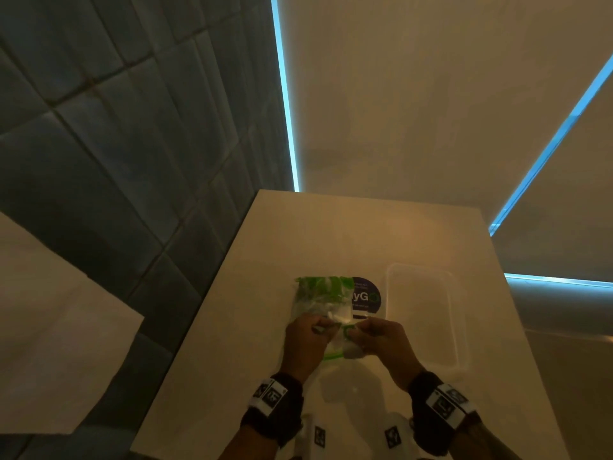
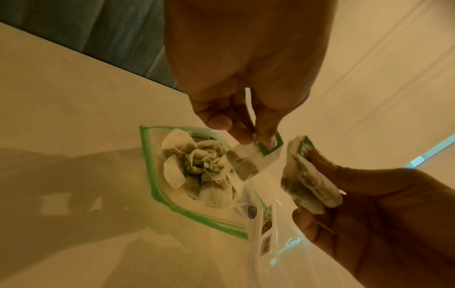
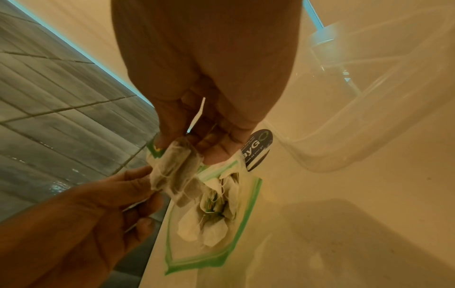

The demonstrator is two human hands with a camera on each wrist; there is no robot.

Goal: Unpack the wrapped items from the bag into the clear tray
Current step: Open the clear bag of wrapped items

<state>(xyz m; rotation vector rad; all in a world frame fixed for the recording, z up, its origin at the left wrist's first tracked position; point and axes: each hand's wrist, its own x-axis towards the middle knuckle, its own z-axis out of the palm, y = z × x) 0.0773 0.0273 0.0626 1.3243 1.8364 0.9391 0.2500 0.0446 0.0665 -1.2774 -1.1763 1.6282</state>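
Find the bag [image 1: 318, 300] in the middle of the table [image 1: 331, 234], mouth turned to 6 o'clock, with the tray [image 1: 421, 313] just beside it at 3 o'clock. Seems empty for now, the tray, so probably an early stage of the unpacking.

Look at the left hand [image 1: 303, 341]: fingers [image 2: 246, 134] pressed together, pinching the green corner of the bag's rim and lifting it, with 1 tea bag hanging just under the fingertips. Look at the right hand [image 1: 384, 340]: fingers curled, pinching a small bundle [image 2: 307, 181] of tea bags at the mouth of the bag. Cannot tell if the bundle is fully out of the bag.

To do this step well:
1. Keep the left pinch on the rim, so the mouth is open and the thin plastic does not follow the bundle.
2. Pull the bundle toward 6 o'clock first, then carry it to 3 o'clock, over the tray wall.
3. Mind the strings: those of the tea bags [image 2: 199, 171] inside look tangled, so lift slowly and stop if more come along.
4. Hold gently; the paper is soft and probably tears easily.
5. Pass near the dark sticker [image 1: 366, 295] without dragging the bag.
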